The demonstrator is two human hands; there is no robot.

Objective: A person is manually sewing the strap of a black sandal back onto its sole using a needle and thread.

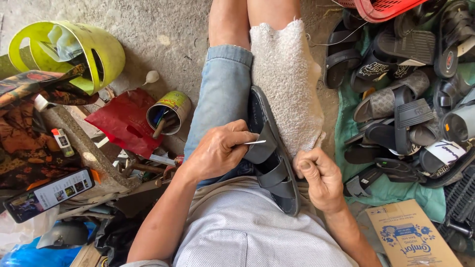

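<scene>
A dark grey sandal (271, 163) with wide straps lies lengthwise between my thighs, next to a white towel (287, 79) draped over my right leg. My left hand (217, 151) pinches a thin metal needle (255, 142) whose tip points right at the sandal's strap. My right hand (320, 178) is closed into a fist at the sandal's right edge; it seems to pinch something fine, but I cannot make it out.
A heap of dark sandals (405, 94) lies on a green cloth at the right, beside a red basket (386, 9) and a cardboard box (410, 237). At the left are a tin of tools (168, 112), a red bag (123, 121), a yellow-green container (69, 52) and a phone (48, 194).
</scene>
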